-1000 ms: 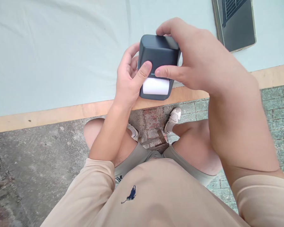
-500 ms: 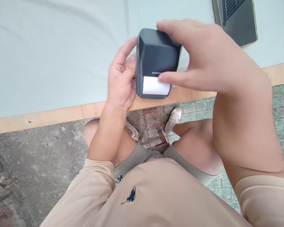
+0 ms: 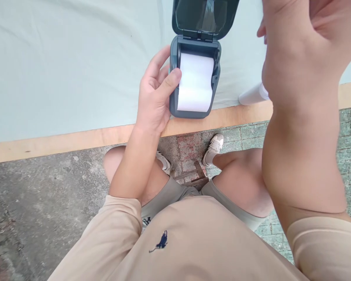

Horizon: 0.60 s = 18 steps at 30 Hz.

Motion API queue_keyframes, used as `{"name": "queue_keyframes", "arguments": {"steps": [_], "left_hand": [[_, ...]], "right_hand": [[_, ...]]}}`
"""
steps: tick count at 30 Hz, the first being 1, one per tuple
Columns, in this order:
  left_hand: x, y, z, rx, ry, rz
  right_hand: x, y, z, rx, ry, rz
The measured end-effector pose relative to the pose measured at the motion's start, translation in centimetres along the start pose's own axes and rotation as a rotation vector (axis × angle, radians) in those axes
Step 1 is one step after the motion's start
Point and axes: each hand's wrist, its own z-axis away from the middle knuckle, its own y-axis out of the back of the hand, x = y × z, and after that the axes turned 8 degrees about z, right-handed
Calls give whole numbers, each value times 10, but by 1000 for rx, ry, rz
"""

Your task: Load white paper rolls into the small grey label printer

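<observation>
A dark label printer (image 3: 173, 105) is held over the table's near edge, its lid (image 3: 197, 15) swung up and partly cut off by the top of the view. Inside its body lies a white paper roll (image 3: 195, 84). My left hand (image 3: 155, 91) grips the printer by its left side, the thumb bent over the rim against the roll. Off to the right, my right hand (image 3: 307, 43) is raised, apart from the printer. Its fingers are mostly hidden or outside the view, so what they hold cannot be made out.
A pale cloth (image 3: 76, 70) covers the table, which has a bare wooden edge (image 3: 61, 138). Close to that edge lies a white cylinder (image 3: 251, 95), partly behind my right wrist. Below are my legs and a wooden stool (image 3: 193, 177).
The printer's lid has gone from closed to raised, baring the paper roll. My right hand has left the printer and moved up and right. The white cylinder has come into view.
</observation>
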Motion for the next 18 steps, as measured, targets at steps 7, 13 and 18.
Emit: {"name": "queue_keyframes", "arguments": {"steps": [7,13,18], "left_hand": [[1,-3,2,-6,-6,-116],[0,-2,4,-14,-32,-99],[-2,-3,3,19,-8,-96]], "right_hand": [[-11,-11,-1,-499,128,372],[-20,-13,-4,-541,79,352],[-12,16,-2,-424,16,75]]}}
